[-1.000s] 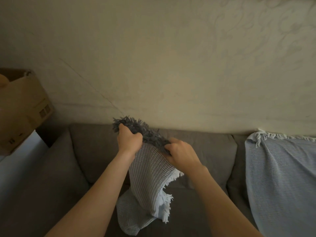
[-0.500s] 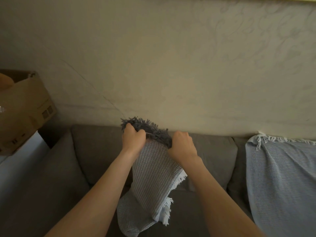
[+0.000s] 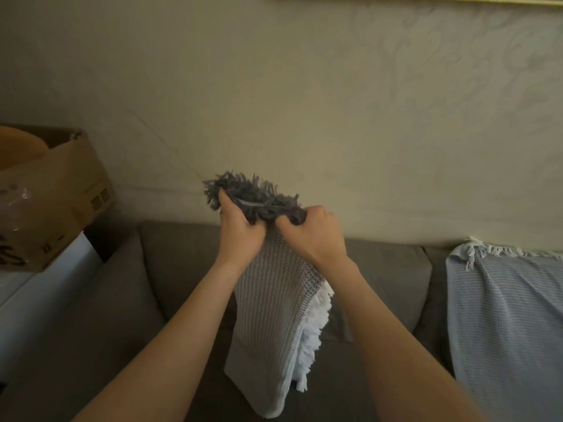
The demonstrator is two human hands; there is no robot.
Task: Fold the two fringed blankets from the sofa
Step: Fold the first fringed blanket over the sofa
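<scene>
While the left hand (image 3: pixel 240 236) and right hand (image 3: pixel 312 239) each clench the dark fringed top edge of the grey blanket (image 3: pixel 271 315) hanging over the sofa (image 3: pixel 182 269), the person should match the corners before folding, leaving the 2nd blanket (image 3: pixel 505 315) draped at right.

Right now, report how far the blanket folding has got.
Done: nothing finished; no folded blanket lies set down in view. In hand: the left hand and right hand grip the grey blanket by its dark fringe, and it hangs in layers over the sofa, partly folded. Left: finish that one, then fold the blue blanket, which lies spread flat over the sofa back on the right.
</scene>
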